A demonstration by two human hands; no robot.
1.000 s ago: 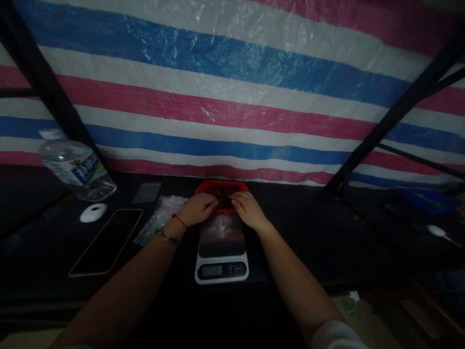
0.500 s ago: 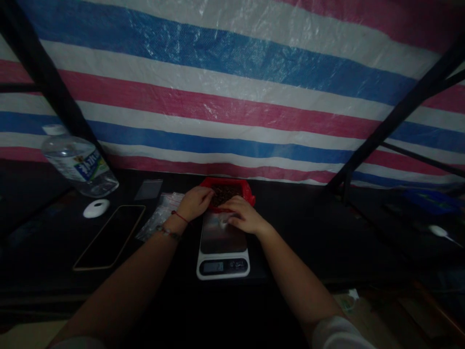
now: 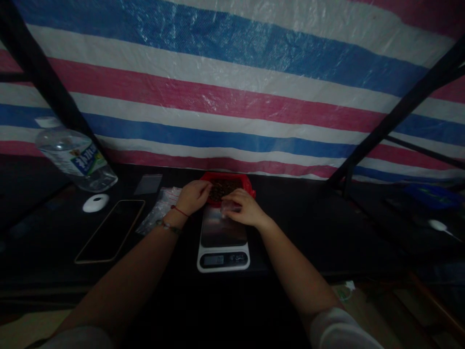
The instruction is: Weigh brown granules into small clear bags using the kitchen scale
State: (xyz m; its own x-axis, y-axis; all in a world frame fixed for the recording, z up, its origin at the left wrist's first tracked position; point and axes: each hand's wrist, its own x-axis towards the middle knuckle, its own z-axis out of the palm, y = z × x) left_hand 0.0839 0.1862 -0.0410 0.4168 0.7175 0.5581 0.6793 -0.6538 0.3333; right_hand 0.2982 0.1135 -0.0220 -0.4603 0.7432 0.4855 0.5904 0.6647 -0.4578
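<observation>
A red plastic bag [image 3: 247,183] lies open behind the kitchen scale, full of small dark brown pieces [image 3: 221,189]. My left hand [image 3: 194,196] is at the bag's left edge, thumb and fingers pinched together; whatever is between them is too small to make out. In my right hand [image 3: 245,207] is a small clear plastic bag [image 3: 228,207], held over the far end of the scale's metal plate, in front of the brown pieces. The white scale [image 3: 223,261] has a lit display, its digits too blurred to read.
Left of the scale lie clear zip bags [image 3: 158,211], a phone [image 3: 111,232], a white oval case [image 3: 95,203] and a single flat bag [image 3: 148,184]. A water bottle [image 3: 78,155] stands behind them. Black frame posts [image 3: 385,121] rise before a striped sheet [image 3: 218,92].
My right hand has lifted slightly off the scale plate with the clear bag. My left hand stays at the red bag's left edge. The view has shifted slightly.
</observation>
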